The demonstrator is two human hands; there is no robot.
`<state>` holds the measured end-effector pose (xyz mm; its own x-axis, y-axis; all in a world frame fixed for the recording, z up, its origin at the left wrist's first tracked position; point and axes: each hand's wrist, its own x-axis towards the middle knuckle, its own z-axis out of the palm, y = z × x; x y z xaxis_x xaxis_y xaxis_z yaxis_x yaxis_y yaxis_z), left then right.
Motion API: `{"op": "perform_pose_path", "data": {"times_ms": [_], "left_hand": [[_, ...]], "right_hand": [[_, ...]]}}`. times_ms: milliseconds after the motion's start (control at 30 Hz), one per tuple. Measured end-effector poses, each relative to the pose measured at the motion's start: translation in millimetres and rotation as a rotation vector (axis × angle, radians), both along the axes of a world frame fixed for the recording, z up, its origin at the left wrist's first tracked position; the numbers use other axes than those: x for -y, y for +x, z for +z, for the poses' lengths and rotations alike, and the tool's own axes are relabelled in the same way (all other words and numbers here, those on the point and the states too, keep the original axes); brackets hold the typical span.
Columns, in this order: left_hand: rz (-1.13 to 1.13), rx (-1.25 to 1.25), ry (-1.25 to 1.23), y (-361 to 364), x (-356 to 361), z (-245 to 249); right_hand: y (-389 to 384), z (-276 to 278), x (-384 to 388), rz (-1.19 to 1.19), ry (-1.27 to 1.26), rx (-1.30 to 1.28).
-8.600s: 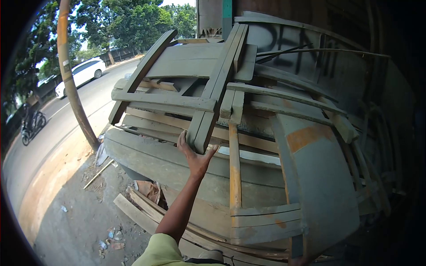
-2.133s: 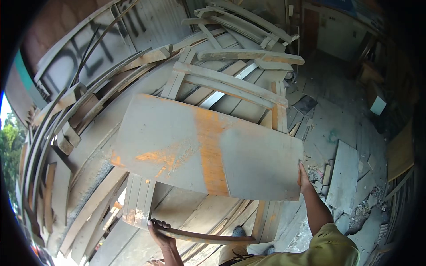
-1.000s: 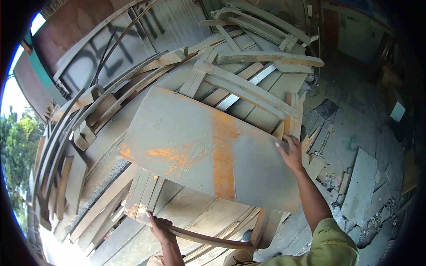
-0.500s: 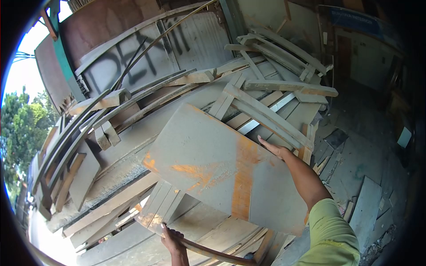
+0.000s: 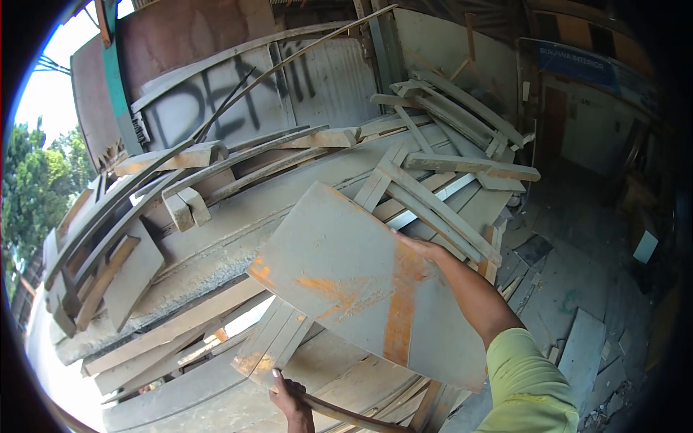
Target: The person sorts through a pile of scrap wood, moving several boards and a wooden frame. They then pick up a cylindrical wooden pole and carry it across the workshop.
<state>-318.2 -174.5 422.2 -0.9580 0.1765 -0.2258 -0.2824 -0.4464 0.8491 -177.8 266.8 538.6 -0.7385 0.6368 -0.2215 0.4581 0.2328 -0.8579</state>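
Note:
A large dusty grey board (image 5: pixel 339 252) with orange-brown bare patches lies tilted across the middle. My right hand (image 5: pixel 420 247) is at its far edge, the visible digits along the rim and the rest hidden behind it. Below the board's left part a slatted wooden piece (image 5: pixel 274 339) sticks out, its lower end worn to bare wood. Beside that end, my left hand (image 5: pixel 291 399) is closed round a narrow wooden strip (image 5: pixel 346 415) that runs off to the lower right.
A wide pile of dusty planks (image 5: pixel 245 184) and frames (image 5: pixel 440 209) spreads behind the board. A grey sheet with black painted letters (image 5: pixel 238 94) stands at the back. On the right floor (image 5: pixel 548 281) lie scraps and a pale panel (image 5: pixel 581 353). Trees show at far left.
My right hand has moved left along the board's far edge and come down onto it. The view has shifted slightly; my left hand keeps its hold on the strip.

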Motion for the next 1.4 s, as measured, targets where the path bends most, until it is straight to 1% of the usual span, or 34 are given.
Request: {"op": "perform_pose_path", "data": {"times_ms": [33,167,267,300,367,467,533,600,667,733,800,833,867,900,967,1067,1100,1133,1200,1233,1267,1333,1367,1400], "left_hand": [[0.004,-0.007,0.009,-1,-1,3],[-0.014,0.0,-0.013,0,1,3],[-0.004,0.025,0.005,5,-3,11],[-0.013,0.01,0.008,5,-4,10],[-0.034,-0.008,0.02,1,-2,1],[-0.073,-0.039,0.085,-5,-2,-14],[-0.086,-0.064,0.082,-6,2,-21],[-0.1,-0.089,0.082,-2,2,-22],[-0.081,-0.168,0.065,2,4,-16],[-0.089,-0.189,0.054,4,11,-21],[-0.065,-0.206,0.073,3,16,-23],[-0.111,-0.281,0.015,6,27,-18],[-0.132,-0.287,0.007,11,30,-14],[-0.094,-0.301,-0.007,14,30,-8],[-0.044,-0.301,-0.083,20,40,-8],[-0.075,-0.267,-0.072,22,56,-12],[-0.141,-0.258,-0.022,20,67,-23],[-0.157,-0.258,-0.024,23,67,-22],[-0.157,-0.27,-0.061,33,69,-17],[-0.173,-0.345,-0.1,41,68,-7],[-0.179,-0.342,-0.099,49,63,3],[-0.252,-0.48,0.104,72,51,25],[-0.285,-0.465,0.106,83,44,33],[-0.318,-0.449,0.103,94,40,37]], "right_hand": [[-10,13,0,0.027,0.063,0.052],[-59,15,-30,0.103,0.096,0.018],[-77,32,-27,0.188,0.004,-0.154],[-85,33,-30,0.211,-0.156,-0.173],[-97,31,-31,0.191,-0.145,-0.152],[-96,41,-23,0.125,-0.122,-0.113],[-93,41,-21,0.085,-0.108,-0.087],[-88,41,-22,0.133,-0.099,-0.138],[-78,41,-19,0.127,-0.116,-0.184],[-66,46,-7,0.123,-0.138,-0.235],[-53,55,5,0.102,-0.056,-0.289],[-48,52,6,0.082,-0.067,-0.299],[-43,47,4,0.122,-0.06,-0.358],[-36,52,8,0.164,-0.045,-0.416],[-16,54,21,0.135,-0.063,-0.442],[16,59,37,0.095,-0.057,-0.5],[45,58,43,0.06,-0.046,-0.526],[64,60,50,0.044,-0.046,-0.526],[110,62,67,-0.106,-0.023,-0.53],[132,54,65,-0.115,-0.019,-0.527],[155,38,59,-0.183,-0.042,-0.55],[211,23,70,-0.274,-0.078,-0.611],[241,20,83,-0.3,-0.09,-0.652],[272,2,86,-0.364,-0.184,-0.697]]}}
